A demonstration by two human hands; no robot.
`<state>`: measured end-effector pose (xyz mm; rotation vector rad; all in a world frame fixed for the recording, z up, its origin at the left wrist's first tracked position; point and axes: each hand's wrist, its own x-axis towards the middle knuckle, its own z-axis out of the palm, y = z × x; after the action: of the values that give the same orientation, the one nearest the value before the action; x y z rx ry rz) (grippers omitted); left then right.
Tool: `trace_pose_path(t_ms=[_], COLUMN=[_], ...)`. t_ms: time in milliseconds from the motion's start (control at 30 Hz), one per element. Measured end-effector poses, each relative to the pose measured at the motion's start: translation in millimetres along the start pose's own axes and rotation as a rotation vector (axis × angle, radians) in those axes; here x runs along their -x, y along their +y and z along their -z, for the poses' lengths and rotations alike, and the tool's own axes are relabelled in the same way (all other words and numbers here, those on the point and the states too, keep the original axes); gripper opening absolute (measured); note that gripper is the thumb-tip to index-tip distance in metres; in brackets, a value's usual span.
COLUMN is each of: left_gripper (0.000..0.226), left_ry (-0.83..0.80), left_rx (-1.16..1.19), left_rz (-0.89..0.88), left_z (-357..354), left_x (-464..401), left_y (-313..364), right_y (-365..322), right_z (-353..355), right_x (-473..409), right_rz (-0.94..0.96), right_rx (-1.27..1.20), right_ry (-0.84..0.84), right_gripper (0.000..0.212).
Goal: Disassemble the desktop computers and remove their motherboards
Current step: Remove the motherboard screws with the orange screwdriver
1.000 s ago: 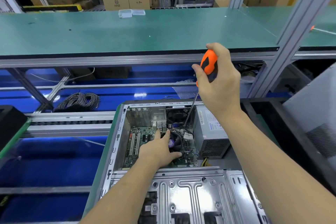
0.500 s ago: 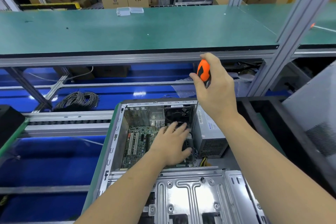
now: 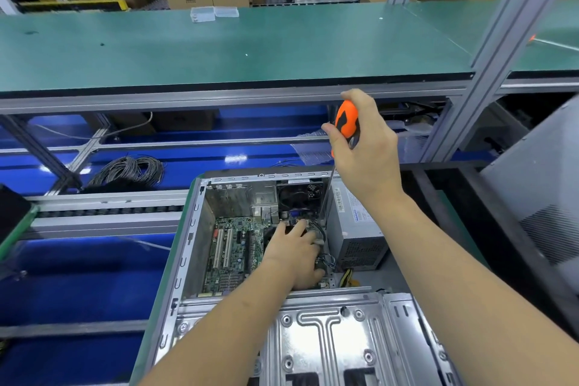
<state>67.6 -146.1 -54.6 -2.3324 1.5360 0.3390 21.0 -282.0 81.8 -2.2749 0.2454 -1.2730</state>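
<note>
Inside case (image 3: 194, 247), left hand (image 3: 294, 255) lower.

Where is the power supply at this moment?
The power supply sits inside the open case, at its right side, beside the motherboard and below the right hand.

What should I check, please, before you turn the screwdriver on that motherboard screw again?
1. Right hand grips the screwdriver firmly: ok.
2. Shaft reaches down into the case beside the power supply: ok.
3. Tip seated in a screw head: cannot tell, hidden.
4. Left hand steadies parts over the motherboard: ok.
5. Left fingers clear of the tip: cannot tell.
6. Cables beside the left hand unplugged: cannot tell.
</note>
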Motion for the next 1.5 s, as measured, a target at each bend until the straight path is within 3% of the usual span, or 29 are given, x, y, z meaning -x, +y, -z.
trace_pose_path(t_ms=[200,467,1000,1067,1133,1200,1300,1433,1500], left_gripper=[0.071,0.070,0.072,0.071,0.070,0.066,0.056,0.043,0.042], left_ry=[0.045,-0.043,-0.060,-0.062,-0.051,-0.022,0.066,0.244,0.230], left_rx=[0.068,-0.050,-0.012,-0.004,0.006,0.047,0.177,0.394,0.441], left_rz=[0.003,0.007,0.007,0.004,-0.001,-0.006,-0.008,0.023,0.061], left_z=[-3,1,-2,-1,-1,0,3,11,17], left_x=[-1,-1,-3,-3,-2,-1,3,16,27], left_y=[0,2,1,0,0,-1,-4,-9,-14], right_y=[-1,-1,-7,-16,-24,-31,-38,-42,-42], right_z=[-2,-2,2,3,2,3,8,19,27], right_x=[-1,-1,-5,-12,-27,-46,-81,-110,-113], right_rz=[-0.001,-0.019,0.009,0.079,0.076,0.020,0.022,0.053,0.086], right_rx=[-0.001,0.003,0.000,0.064,0.303,0.613,0.882,0.835,0.710], right_ry=[0.007,-0.006,-0.037,-0.043,-0.036,-0.155,-0.423,-0.821,-0.999], right_gripper=[0.042,0.042,0.040,0.033,0.037,0.044,0.055,0.045,0.028])
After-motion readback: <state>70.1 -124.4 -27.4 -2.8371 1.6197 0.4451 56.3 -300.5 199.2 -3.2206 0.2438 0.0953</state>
